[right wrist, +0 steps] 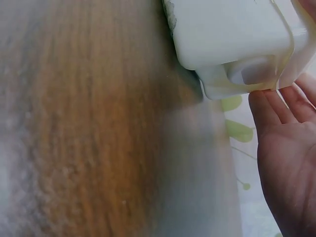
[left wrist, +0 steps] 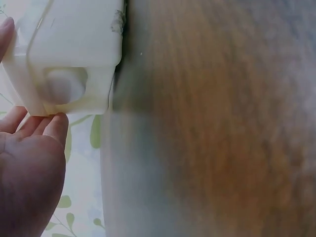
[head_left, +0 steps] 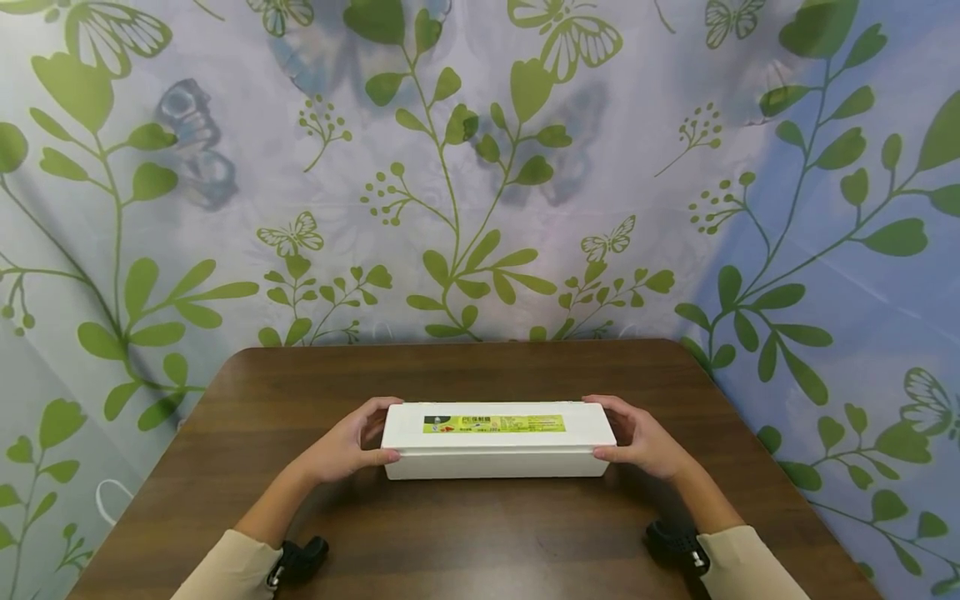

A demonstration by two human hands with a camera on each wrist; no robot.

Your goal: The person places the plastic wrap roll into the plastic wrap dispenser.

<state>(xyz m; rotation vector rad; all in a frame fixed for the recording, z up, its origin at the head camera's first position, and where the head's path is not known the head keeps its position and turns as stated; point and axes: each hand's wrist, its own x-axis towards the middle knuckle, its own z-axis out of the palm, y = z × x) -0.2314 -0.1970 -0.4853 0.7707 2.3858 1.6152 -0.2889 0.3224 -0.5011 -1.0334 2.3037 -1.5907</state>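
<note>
A long white cling film box (head_left: 498, 462) with a yellow-green label on its lid lies crosswise before me, its lid down. My left hand (head_left: 352, 442) grips its left end, thumb on the front and fingers behind. At the other end my right hand (head_left: 645, 437) holds it the same way. The left wrist view shows the box's end (left wrist: 74, 89) with a rounded recess and the left fingertips (left wrist: 58, 126) against the far side. A similar recess shows in the right wrist view, beside the right fingers (right wrist: 264, 108). Whether the box touches the table cannot be told.
The brown wooden table (head_left: 465, 542) has rounded far corners. Behind it hangs a pale curtain (head_left: 480, 208) printed with green leaves and butterflies. Black wrist devices (head_left: 300, 560) sit at both beige sleeves.
</note>
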